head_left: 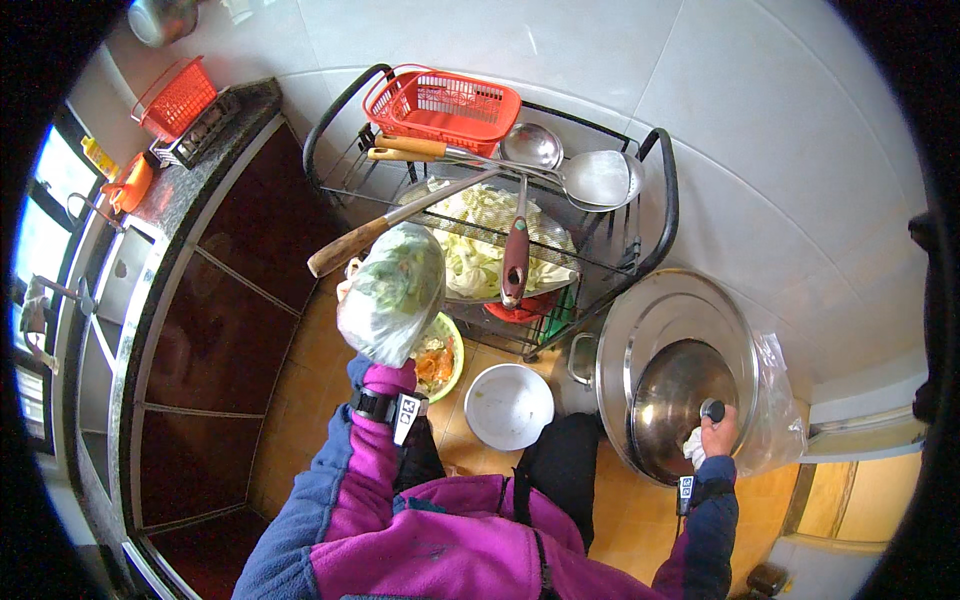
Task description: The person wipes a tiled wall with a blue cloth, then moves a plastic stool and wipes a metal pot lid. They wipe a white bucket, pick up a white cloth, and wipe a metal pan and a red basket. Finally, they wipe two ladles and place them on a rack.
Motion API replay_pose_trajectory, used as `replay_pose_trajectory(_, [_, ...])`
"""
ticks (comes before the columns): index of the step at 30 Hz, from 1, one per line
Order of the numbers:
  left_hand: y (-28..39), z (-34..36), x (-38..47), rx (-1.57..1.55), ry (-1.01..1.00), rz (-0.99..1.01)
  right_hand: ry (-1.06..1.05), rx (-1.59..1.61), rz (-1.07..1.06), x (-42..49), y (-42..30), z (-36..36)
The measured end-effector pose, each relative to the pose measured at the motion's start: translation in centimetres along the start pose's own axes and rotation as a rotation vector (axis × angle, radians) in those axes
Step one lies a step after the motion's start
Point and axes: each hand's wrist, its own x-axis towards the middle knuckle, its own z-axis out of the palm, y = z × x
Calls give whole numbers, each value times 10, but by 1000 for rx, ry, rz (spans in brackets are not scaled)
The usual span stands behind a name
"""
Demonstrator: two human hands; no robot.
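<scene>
My left hand (349, 276), mostly hidden, holds a clear plastic bag of leafy greens (397, 289) in front of the wire rack. My right hand (718, 433) grips the black knob of a steel lid (679, 397), with a crumpled white cloth or tissue (694, 448) under the palm. Beneath that lid lies a wider metal lid or basin (615, 352). Cut cabbage (476, 262) fills a container on the rack's lower level. On the floor stand a white bowl (510, 409) and a green-rimmed basin (456, 341) holding orange and pale food scraps.
The black wire rack (670, 202) carries a red plastic basket (457, 127), ladles (600, 178) and a brown-handled utensil (515, 259). A clear plastic bag (776, 420) hangs beside the large metal vessel at right. Along the left runs a stone counter (169, 180) with another red basket (180, 97).
</scene>
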Motion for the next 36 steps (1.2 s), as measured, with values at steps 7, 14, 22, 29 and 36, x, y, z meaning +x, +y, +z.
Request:
replay_pose_trajectory(7, [49,-5,-39,192,-47,-4,31,0,52,1,12,5])
replay_pose_trajectory(14, [75,-43,-108,134,-11,-161,-147,886,384,-45,-10,-23])
replay_pose_trajectory(22, [31,19,-123,-239,-12,-684,-314,1296,-66,-159,-248,-31])
replay_pose_trajectory(29, [55,51,-163,483,-528,-354,-248,827,-1178,-181,-348,-40])
replay_pose_trajectory(36, [46,59,-163,-482,-444,-598,-431,1101,-196,-114,-276,51])
